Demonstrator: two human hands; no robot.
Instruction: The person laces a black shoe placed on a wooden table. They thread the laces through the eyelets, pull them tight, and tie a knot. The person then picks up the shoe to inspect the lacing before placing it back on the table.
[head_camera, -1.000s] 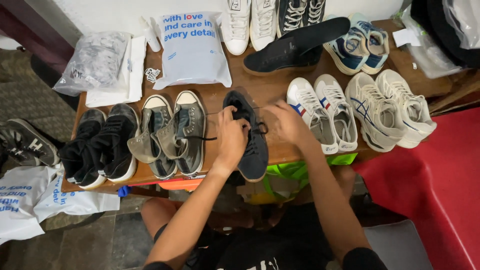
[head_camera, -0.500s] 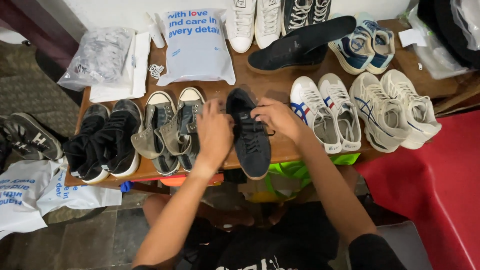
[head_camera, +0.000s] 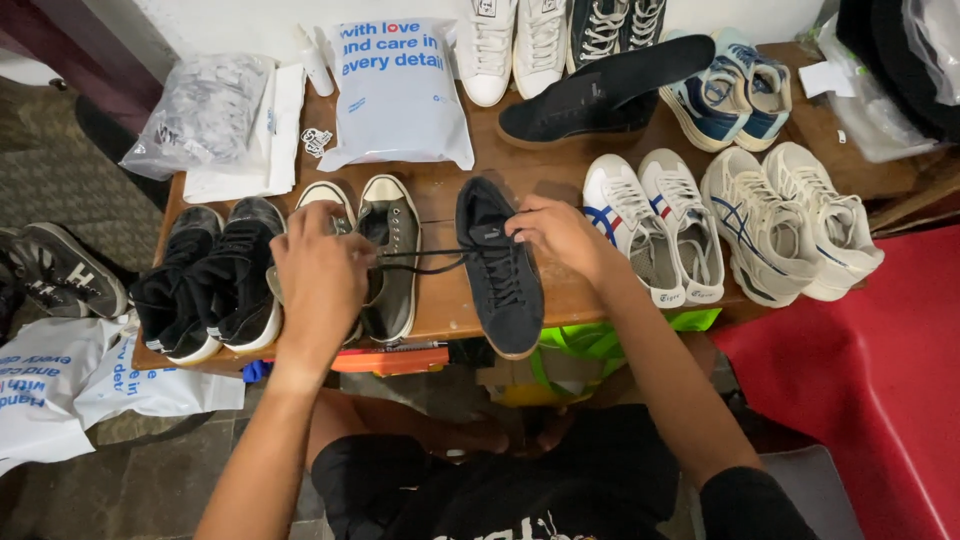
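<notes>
A: Status of the black sneaker (head_camera: 500, 270)?

B: It is set flat on the wooden table (head_camera: 440, 190), toe toward the near edge, between the grey canvas pair (head_camera: 385, 255) and the white pair with red and blue stripes (head_camera: 655, 225).

A: Lace?

B: A black lace (head_camera: 425, 260) is stretched sideways from the sneaker's eyelets to the left hand (head_camera: 315, 275). Its end is pinched there, fingers curled together over the grey pair.

A: Right hand (head_camera: 560, 235)?

B: It is placed at the sneaker's collar. Thumb and forefinger are pressed together on the lace by the top eyelets; the other fingers are bent in.

A: Surroundings?

B: A black high-top pair (head_camera: 210, 280) is seen at the left end of the table, a cream pair (head_camera: 790, 215) at the right. A white mailer bag (head_camera: 395, 95) is lying behind, a dark suede shoe (head_camera: 600, 95) beside it. An orange-handled tool (head_camera: 390, 355) is seen at the near edge.
</notes>
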